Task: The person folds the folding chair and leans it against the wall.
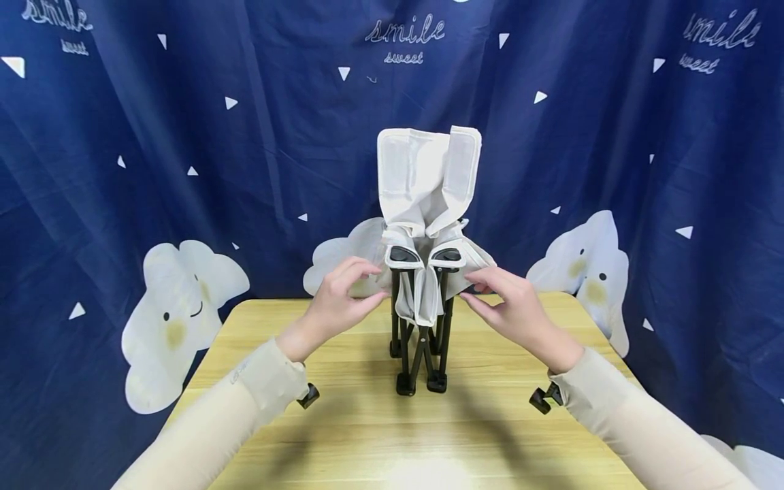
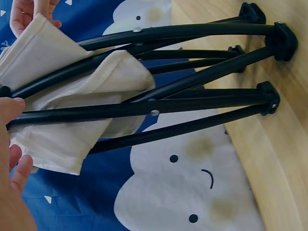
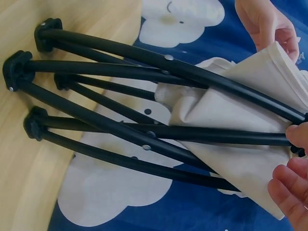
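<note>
A small folding chair stands upright and folded on the wooden table, its white fabric (image 1: pixel 399 163) bunched at the top over crossed black tube legs (image 1: pixel 420 361). Two black armrest ends (image 1: pixel 447 255) show at the front of the cloth. At the chair's left side is my left hand (image 1: pixel 339 296), thumb and fingers apart, fingertips right by the frame and fabric. My right hand (image 1: pixel 511 306) mirrors it on the other side, fingertips close to the hanging cloth. Both wrist views show black plastic feet (image 2: pixel 283 42) on the tabletop and loose fabric (image 3: pixel 240 159) between the tubes.
The light wooden table (image 1: pixel 343 435) has its back edge just behind the chair. A navy curtain (image 1: pixel 294 122) with white clouds and triangles hangs behind and to both sides. A black device (image 1: pixel 308 396) sits at the left cuff, with another black device (image 1: pixel 540 401) at the right.
</note>
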The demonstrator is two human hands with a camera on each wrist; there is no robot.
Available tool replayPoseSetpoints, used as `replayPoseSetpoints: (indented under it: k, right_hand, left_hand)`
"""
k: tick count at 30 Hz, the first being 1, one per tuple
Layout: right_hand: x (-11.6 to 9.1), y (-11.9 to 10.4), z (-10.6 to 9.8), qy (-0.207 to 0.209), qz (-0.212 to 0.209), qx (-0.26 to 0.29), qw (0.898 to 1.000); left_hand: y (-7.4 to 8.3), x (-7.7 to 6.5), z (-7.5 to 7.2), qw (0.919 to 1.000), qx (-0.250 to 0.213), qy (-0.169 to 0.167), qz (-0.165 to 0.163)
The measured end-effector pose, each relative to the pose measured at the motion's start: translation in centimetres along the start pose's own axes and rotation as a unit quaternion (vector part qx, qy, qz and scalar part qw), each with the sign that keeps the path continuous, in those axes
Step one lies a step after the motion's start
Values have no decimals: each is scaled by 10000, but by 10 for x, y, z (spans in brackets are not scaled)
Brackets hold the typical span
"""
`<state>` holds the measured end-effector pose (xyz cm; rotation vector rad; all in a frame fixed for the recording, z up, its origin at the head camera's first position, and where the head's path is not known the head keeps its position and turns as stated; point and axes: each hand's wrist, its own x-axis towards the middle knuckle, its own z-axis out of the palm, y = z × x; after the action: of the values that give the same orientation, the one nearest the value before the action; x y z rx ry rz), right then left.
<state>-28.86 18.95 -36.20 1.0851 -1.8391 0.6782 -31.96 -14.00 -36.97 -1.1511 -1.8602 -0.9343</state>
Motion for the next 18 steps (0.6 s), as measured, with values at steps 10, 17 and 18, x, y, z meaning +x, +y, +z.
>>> replayPoseSetpoints:
  k: [10,17,18]
  right_hand:
    - [-19,-1,8,-50,134,-87,9999]
    - [-30,-2,13,-110,117,-123,9998]
    - [-32,-2,14,-123,104,-122,9998]
  left_hand:
    - [-2,-23,12,9998,-79,-19,-167]
    - [-3,-38,18,9994,-49,-100,-313]
    - [-3,-40,19,9994,-22,-112,-336]
